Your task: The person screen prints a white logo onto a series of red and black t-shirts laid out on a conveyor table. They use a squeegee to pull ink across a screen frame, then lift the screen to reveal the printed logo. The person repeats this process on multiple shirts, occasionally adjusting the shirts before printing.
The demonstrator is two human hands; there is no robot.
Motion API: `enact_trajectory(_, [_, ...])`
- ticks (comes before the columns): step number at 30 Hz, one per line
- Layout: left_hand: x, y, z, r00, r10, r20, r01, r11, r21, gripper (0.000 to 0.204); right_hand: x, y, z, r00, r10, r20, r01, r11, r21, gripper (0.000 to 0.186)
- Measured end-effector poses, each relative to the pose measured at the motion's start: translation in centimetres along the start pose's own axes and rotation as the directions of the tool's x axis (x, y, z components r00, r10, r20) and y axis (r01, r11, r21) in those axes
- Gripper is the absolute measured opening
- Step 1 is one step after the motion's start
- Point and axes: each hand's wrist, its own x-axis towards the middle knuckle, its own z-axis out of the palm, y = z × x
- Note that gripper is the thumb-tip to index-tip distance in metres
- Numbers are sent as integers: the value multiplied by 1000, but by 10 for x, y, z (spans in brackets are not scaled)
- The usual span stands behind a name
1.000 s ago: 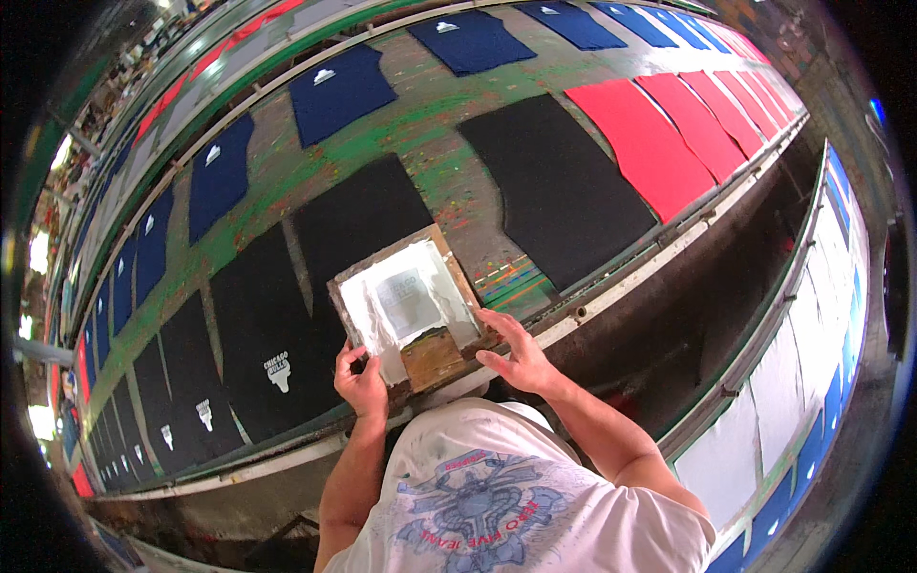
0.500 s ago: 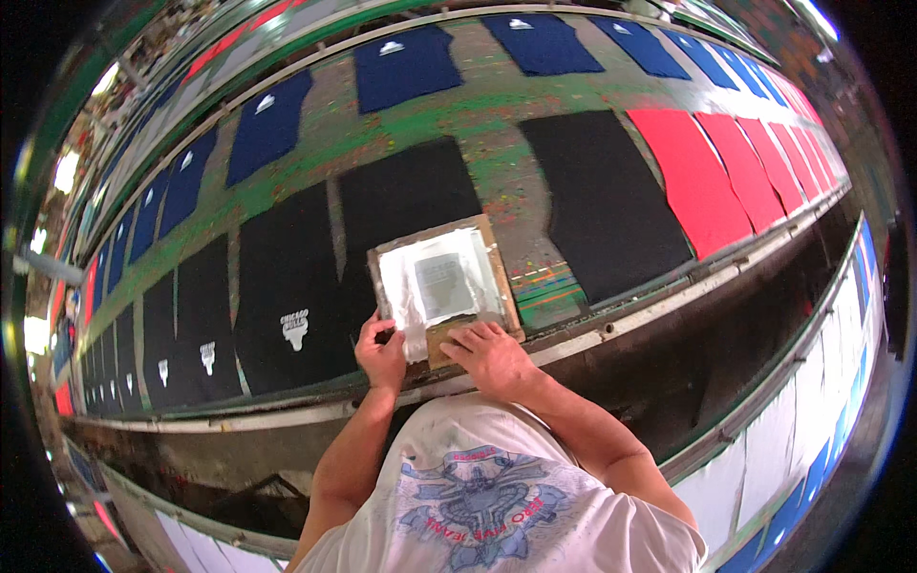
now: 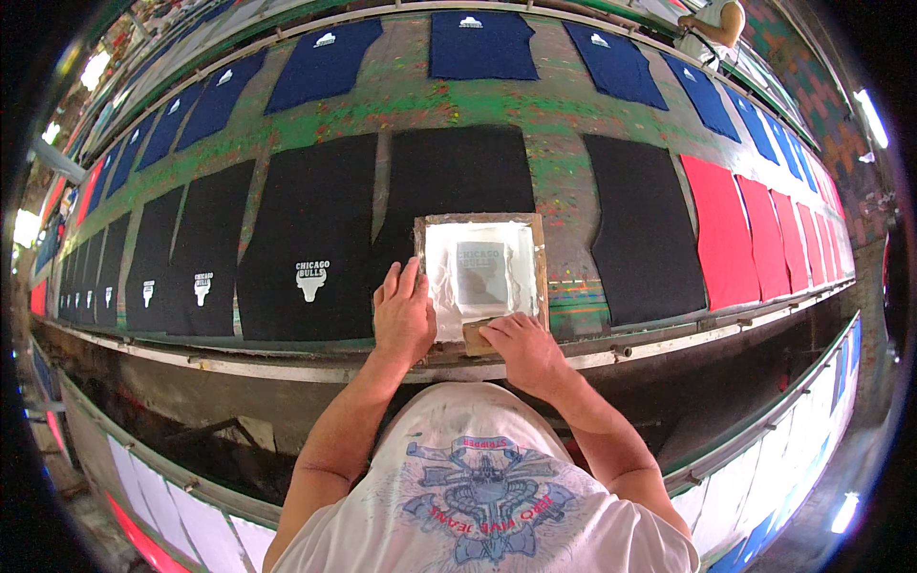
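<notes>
A wooden-edged screen printing frame (image 3: 541, 258) lies over the lower part of a black fabric panel (image 3: 458, 172). Its pale mesh carries white ink around a grey design area in the middle. My left hand (image 3: 403, 320) lies along the frame's left edge, fingers stretched out and touching the wood. Inside the frame's near end, my right hand (image 3: 525, 351) is closed on a wooden squeegee (image 3: 475, 337), whose blade is hidden. To the left, another black panel (image 3: 310, 205) bears a white print of lettering over a horned head.
Black panels run left along the long table, several with white prints. A plain black panel (image 3: 645, 229) and red panels (image 3: 718, 234) lie right. Navy panels (image 3: 482, 48) line the far side. A metal rail (image 3: 659, 346) edges the table. Another person (image 3: 716, 29) stands far right.
The frame looks straighter against the black panel, and the view has turned. My left hand has gone from the near corner up the left edge, its fingers straightening. My right hand stays at the squeegee.
</notes>
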Motion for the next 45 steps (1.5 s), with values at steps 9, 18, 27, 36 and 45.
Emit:
enact_trajectory(9, [11,-6,-4,992,69,108,-68,998,-17,49,41,23,24,992,15,-123,-33,989,-145,54])
enact_trajectory(18, [14,-1,-8,985,46,167,-48,999,11,48,124,48,-26,997,71,-23,-72,996,-57,50])
enact_trajectory(27, [16,0,-7,985,41,167,-50,998,48,47,122,51,-12,998,42,-39,-47,988,-144,49])
enact_trajectory(36, [17,-9,-12,981,94,170,-106,993,59,37,41,4,16,1000,-21,-20,17,984,-176,47])
enact_trajectory(45, [27,-14,-18,956,184,230,-193,981,15,49,-7,-25,22,994,113,8,-112,987,-118,56])
